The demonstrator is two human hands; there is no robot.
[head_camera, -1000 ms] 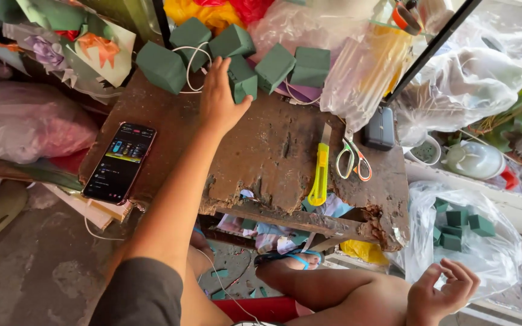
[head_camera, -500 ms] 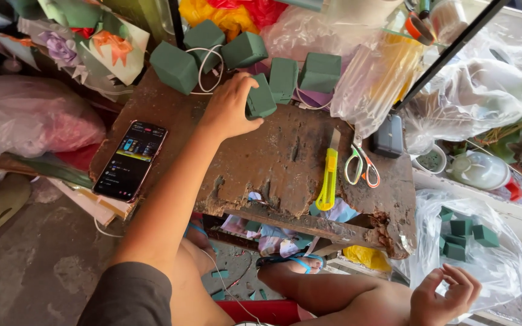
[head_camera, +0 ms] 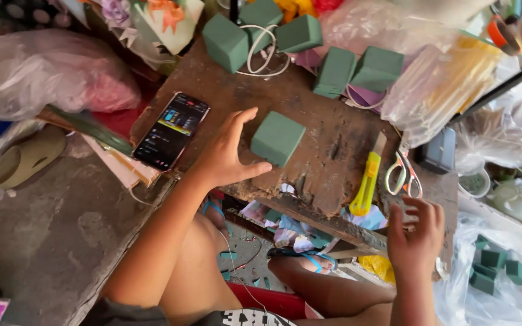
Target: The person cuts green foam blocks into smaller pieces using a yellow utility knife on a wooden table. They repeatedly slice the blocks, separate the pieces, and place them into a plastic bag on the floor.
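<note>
The green foam block (head_camera: 278, 138) sits mid-bench (head_camera: 321, 163), just right of the left hand (head_camera: 228, 156), whose spread grip brackets its near-left corner, while the right hand (head_camera: 417, 232) hovers loosely curled, holding nothing, near the scissors (head_camera: 403, 175).

bright daylight, soft shadows, slight blur

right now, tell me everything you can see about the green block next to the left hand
The green foam block is a squarish, matte, dull-green chunk with flat faces and fairly crisp edges, looking like floral foam. It lies flat and whole on the worn wooden board, turned slightly askew, apart from the other green blocks further back. The left hand is spread open beside it, thumb at its near edge; actual contact is unclear.
</note>
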